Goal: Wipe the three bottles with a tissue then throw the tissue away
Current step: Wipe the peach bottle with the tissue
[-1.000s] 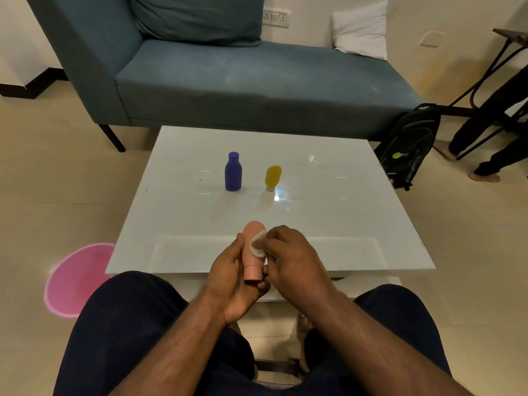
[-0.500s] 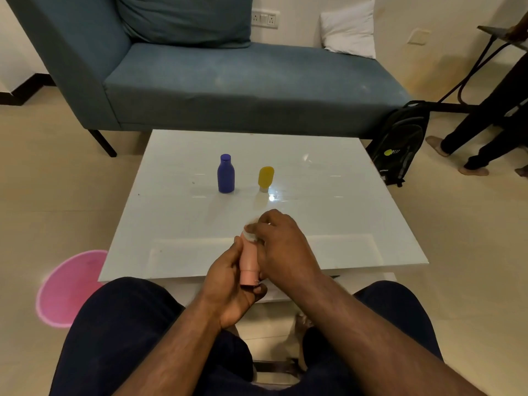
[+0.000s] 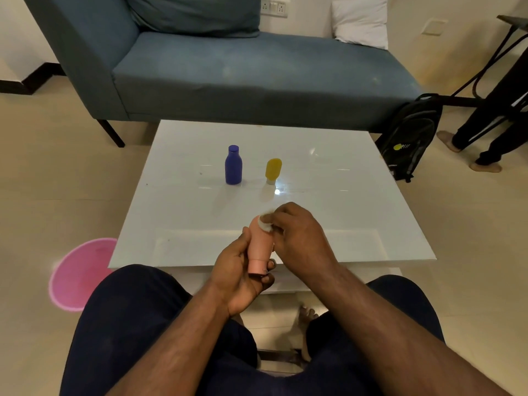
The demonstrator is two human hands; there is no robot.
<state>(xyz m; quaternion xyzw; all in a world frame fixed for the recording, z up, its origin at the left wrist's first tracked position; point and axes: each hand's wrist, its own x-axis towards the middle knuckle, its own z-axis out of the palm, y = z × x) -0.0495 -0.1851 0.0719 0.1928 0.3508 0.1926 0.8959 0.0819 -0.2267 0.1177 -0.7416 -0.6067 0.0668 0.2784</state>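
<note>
Nearest, your left hand (image 3: pixel 238 277) grips the pink bottle (image 3: pixel 259 247) over the near edge of the white table (image 3: pixel 357 224); your right hand (image 3: pixel 297 235) pinches the tissue (image 3: pixel 264 223) against it. Farther on the table stand the blue bottle (image 3: pixel 233 165) and yellow bottle (image 3: pixel 273 170); behind the table, the sofa (image 3: pixel 243 72).

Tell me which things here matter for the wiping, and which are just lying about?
Job: pink plastic bottle, white tissue, blue plastic bottle, yellow plastic bottle.
Lying about: black backpack, blue-grey sofa, white cushion.

Pink bottle (image 3: pixel 260 247), white tissue (image 3: pixel 264 223), blue bottle (image 3: pixel 233 166), yellow bottle (image 3: pixel 273 169), glossy white table (image 3: pixel 343 195).
</note>
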